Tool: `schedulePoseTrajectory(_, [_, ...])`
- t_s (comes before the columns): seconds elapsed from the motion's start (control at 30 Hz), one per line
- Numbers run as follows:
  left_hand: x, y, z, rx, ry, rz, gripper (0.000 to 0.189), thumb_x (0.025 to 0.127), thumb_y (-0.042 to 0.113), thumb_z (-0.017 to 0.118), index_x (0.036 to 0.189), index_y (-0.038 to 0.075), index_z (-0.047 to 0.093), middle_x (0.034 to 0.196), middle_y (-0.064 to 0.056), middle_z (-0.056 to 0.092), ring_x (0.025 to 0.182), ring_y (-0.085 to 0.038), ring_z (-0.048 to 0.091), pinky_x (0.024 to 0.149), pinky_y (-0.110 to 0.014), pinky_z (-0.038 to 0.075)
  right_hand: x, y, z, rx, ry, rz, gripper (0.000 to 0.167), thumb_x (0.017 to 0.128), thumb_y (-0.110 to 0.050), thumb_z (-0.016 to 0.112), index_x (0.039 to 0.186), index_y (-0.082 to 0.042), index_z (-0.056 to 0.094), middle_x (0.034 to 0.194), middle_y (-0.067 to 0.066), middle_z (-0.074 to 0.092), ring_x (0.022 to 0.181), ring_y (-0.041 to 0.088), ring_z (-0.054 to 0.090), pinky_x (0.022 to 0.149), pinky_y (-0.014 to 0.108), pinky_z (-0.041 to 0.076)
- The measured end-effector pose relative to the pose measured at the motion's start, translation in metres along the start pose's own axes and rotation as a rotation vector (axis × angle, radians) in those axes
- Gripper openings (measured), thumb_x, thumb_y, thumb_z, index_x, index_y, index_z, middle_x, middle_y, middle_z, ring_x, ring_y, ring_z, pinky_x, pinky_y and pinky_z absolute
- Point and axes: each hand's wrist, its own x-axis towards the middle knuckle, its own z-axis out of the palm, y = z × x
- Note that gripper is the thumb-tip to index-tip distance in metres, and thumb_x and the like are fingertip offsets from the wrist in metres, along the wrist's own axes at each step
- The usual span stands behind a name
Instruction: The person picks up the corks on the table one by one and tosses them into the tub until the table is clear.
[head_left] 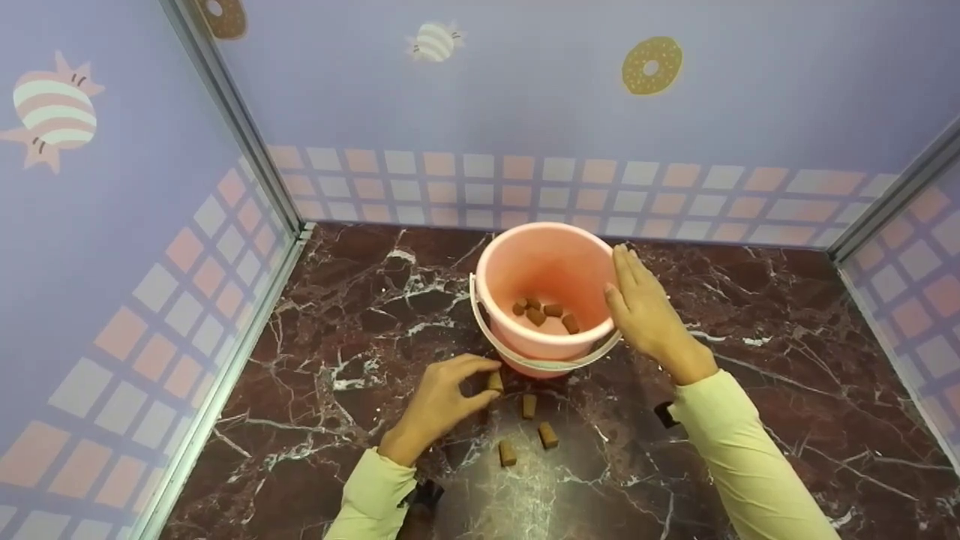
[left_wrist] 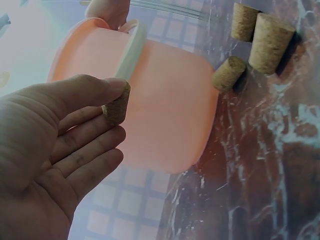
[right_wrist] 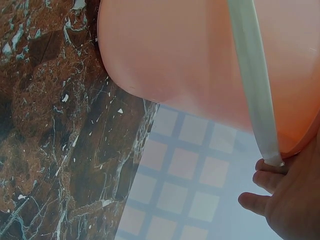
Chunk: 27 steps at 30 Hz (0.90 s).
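A pink bucket (head_left: 541, 352) with a pale handle (head_left: 566, 366) hanging down its near side stands on the dark marbled surface; several brown corks (head_left: 535, 316) lie on its floor. Just in front of it, at its lower left, my left hand (head_left: 442, 394) pinches a tapered cork (left_wrist: 116, 105) between thumb and forefinger, the other fingers extended. My right hand (head_left: 651, 315) rests against the bucket's right rim with fairly straight fingers, close to the handle's end in the right wrist view. Three loose corks (head_left: 529, 406) lie on the surface in front of the bucket.
Patterned panels surround the marbled surface (head_left: 360, 315): a back wall (head_left: 525, 97), a left wall (head_left: 112, 225) and a right wall (head_left: 915, 285). Metal strips (head_left: 232, 112) run along their corners. The bucket stands near the back wall.
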Motion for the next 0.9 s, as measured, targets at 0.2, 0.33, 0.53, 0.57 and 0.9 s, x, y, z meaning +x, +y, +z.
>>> schedulePoseTrajectory(0.2, [0.006, 0.003, -0.008, -0.004, 0.038, 0.043, 0.04, 0.079, 0.001, 0.091, 0.116, 0.0, 0.078, 0.116, -0.011, 0.077, 0.106, -0.028, 0.075, 0.099, -0.039, 0.059, 0.0, 0.0, -0.001, 0.004, -0.008, 0.007, 0.064, 0.113, -0.023, 0.037, 0.162, 0.014, 0.018, 0.171, 0.029, 0.016, 0.159, 0.046, 0.012, 0.131, 0.055, 0.007])
schedulePoseTrajectory(0.33, [0.009, 0.007, -0.013, -0.009, 0.052, 0.058, 0.041, 0.078, 0.001, 0.092, 0.116, -0.001, 0.078, 0.116, -0.012, 0.078, 0.106, -0.029, 0.075, 0.1, -0.04, 0.059, 0.0, -0.001, -0.001, 0.005, -0.012, 0.013, 0.064, 0.113, -0.023, 0.037, 0.162, 0.013, 0.018, 0.172, 0.028, 0.016, 0.159, 0.046, 0.012, 0.13, 0.055, 0.007])
schedulePoseTrajectory(0.53, [0.013, 0.01, -0.019, -0.04, 0.052, 0.036, 0.04, 0.079, 0.004, 0.092, 0.116, 0.0, 0.078, 0.116, -0.009, 0.078, 0.108, -0.026, 0.074, 0.101, -0.036, 0.058, -0.001, -0.001, 0.0, 0.007, -0.012, 0.013, 0.064, 0.113, -0.023, 0.036, 0.163, 0.013, 0.017, 0.172, 0.028, 0.015, 0.16, 0.045, 0.012, 0.131, 0.054, 0.007])
schedulePoseTrajectory(0.57, [0.014, 0.011, -0.02, -0.046, 0.051, 0.031, 0.04, 0.079, 0.004, 0.092, 0.116, 0.0, 0.078, 0.116, -0.009, 0.078, 0.108, -0.026, 0.074, 0.102, -0.036, 0.058, -0.001, -0.001, 0.0, 0.008, -0.011, 0.012, 0.064, 0.113, -0.023, 0.036, 0.163, 0.013, 0.017, 0.172, 0.028, 0.015, 0.16, 0.045, 0.012, 0.131, 0.054, 0.006])
schedulePoseTrajectory(0.9, [0.022, 0.017, -0.029, -0.059, 0.062, 0.067, 0.039, 0.08, 0.005, 0.092, 0.116, -0.001, 0.078, 0.117, -0.01, 0.078, 0.108, -0.025, 0.074, 0.102, -0.034, 0.057, -0.001, 0.0, 0.0, 0.005, -0.013, 0.004, 0.064, 0.113, -0.023, 0.035, 0.162, 0.014, 0.016, 0.171, 0.029, 0.015, 0.159, 0.046, 0.012, 0.131, 0.054, 0.006])
